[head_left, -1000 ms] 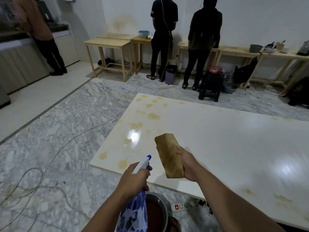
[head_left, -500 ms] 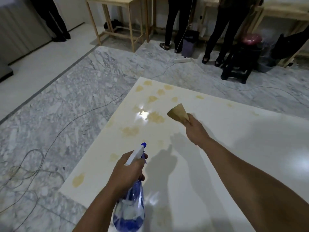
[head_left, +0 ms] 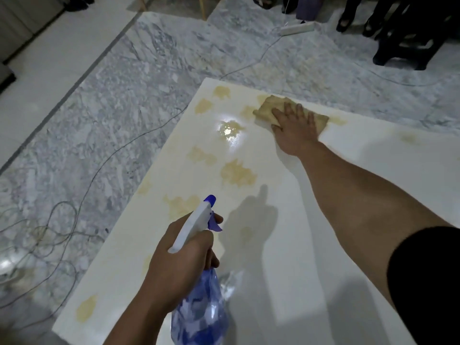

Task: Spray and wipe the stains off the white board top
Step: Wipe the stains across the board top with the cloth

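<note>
- The white board top (head_left: 311, 245) fills the near right of the scene, over the marble floor (head_left: 124, 95).
- Yellowish stains (head_left: 237, 173) scatter across its left and far parts.
- The left hand (head_left: 179, 265) grips the blue spray bottle (head_left: 199, 307) near the board's near edge.
- The right hand (head_left: 295, 128), fingers straight, presses the tan cloth (head_left: 266, 107) flat on the far edge.
</note>
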